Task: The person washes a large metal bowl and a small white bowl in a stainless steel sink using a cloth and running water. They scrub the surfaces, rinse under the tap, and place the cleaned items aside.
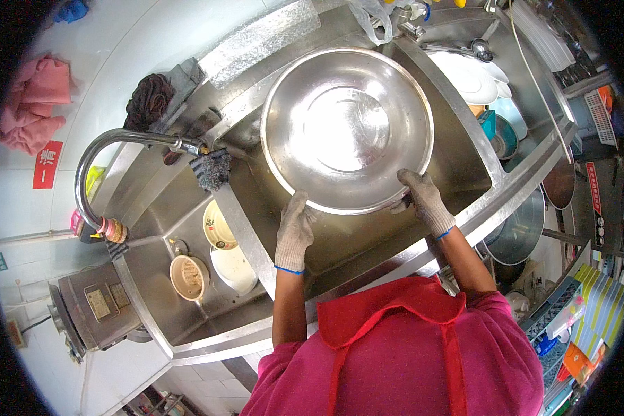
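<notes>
A wide stainless steel basin (286, 119) is held over the middle sink compartment (338, 244), its bright inside facing me. My left hand (295, 223), in a grey knit glove with a blue cuff edge, grips the rim at the near left. On the near right, my right hand (424, 200), gloved alike, has its thumb over the rim and its fingers partly hidden beneath. No loose items show inside the basin, though glare washes out its bottom.
The left compartment contains a yellow bowl (216, 221), a white dish (234, 275) and a tan strainer-like bowl (189, 281). A curved faucet (96, 151) arches over it. White plates (463, 78) and a ladle (481, 49) lie in the right compartment.
</notes>
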